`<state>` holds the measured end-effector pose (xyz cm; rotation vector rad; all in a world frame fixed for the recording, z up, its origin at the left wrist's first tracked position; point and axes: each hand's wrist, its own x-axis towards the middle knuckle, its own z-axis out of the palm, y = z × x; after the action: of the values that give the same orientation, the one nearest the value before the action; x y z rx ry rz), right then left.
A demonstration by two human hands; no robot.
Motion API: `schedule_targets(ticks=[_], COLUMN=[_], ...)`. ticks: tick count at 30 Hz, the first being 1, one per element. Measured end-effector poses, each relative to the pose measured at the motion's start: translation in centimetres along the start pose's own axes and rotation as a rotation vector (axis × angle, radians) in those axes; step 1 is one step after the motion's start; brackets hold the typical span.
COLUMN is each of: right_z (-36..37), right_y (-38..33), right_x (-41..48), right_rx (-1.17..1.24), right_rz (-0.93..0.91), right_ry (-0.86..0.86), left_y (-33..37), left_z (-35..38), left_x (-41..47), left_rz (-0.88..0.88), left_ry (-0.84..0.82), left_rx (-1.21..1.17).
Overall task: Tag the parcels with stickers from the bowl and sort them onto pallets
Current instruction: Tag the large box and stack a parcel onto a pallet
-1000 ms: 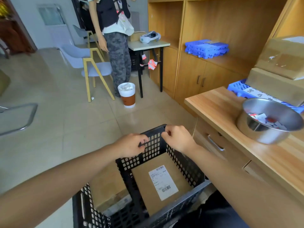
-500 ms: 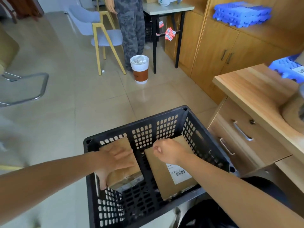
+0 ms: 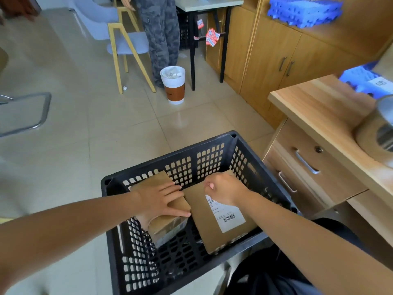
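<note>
Flat and spread, the left hand (image 3: 161,201) presses the small parcel (image 3: 165,224) in the black crate (image 3: 148,166), the right hand (image 3: 225,190) curled above the labelled parcel (image 3: 204,222), any sticker hidden; tagging looks barely begun, with sorting onto the blue pallets (image 3: 304,9) still to do

Our black crate (image 3: 191,151) holds a boxy parcel (image 3: 168,223) and a flat parcel (image 3: 204,222); right of the crate, the surface (image 3: 323,103) bears a bowl (image 3: 386,135)
</note>
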<state>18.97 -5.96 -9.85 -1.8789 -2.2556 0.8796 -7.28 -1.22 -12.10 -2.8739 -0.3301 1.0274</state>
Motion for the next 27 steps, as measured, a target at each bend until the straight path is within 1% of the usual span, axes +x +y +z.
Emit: schedule_targets(ticks=[4, 7, 10, 12, 15, 17, 19, 22, 24, 27], right_z=[-1.5, -3.2, -5.6, -7.2, -9.5, -12.0, -14.6, -18.8, -21.2, -24.5], right_y=[0.1, 0.0, -0.3, -0.7, -1.0, -1.1, -1.2, -0.6, -0.1, 1.1], right_x=[-0.9, -2.0, -3.2, -4.4, -5.9, -8.6, -10.8, -15.4, -18.0, -21.7], right_rx=[0.03, 0.099, 0.068, 0.067, 0.094, 0.106, 0.156, 0.212, 0.224, 0.252], right_rz=[-0.016, -0.036, -0.02, -0.003, -0.039, -0.038, -0.045, -0.054, -0.019, 0.029], right_ry=[0.039, 0.054, 0.032, 0.01, 0.007, 0.043, 0.068, 0.161, 0.209, 0.305], left_y=[-0.4, -0.7, -0.7, -0.5, -0.5, -0.2, -0.4, 0.0, 0.3, 1.3], left_z=[-3.4, -6.7, -10.7, -14.0, -18.5, -22.0, -25.1, -30.4, -33.6, -38.6], left_x=[-0.8, -2.3, -4.3, -5.8, -7.3, -8.0, -8.5, -8.7, -8.6, -8.0], left_rz=[0.01, -0.019, -0.124, -0.196, -0.262, -0.298, -0.337, -0.316, -0.293, -0.207], left_ry=[0.064, 0.092, 0.089, 0.123, 0.16, 0.212, 0.268, 0.395, 0.475, 0.582], left_rx=[-0.034, -0.07, -0.067, -0.082, -0.088, -0.085, -0.143, -0.204, -0.254, -0.338])
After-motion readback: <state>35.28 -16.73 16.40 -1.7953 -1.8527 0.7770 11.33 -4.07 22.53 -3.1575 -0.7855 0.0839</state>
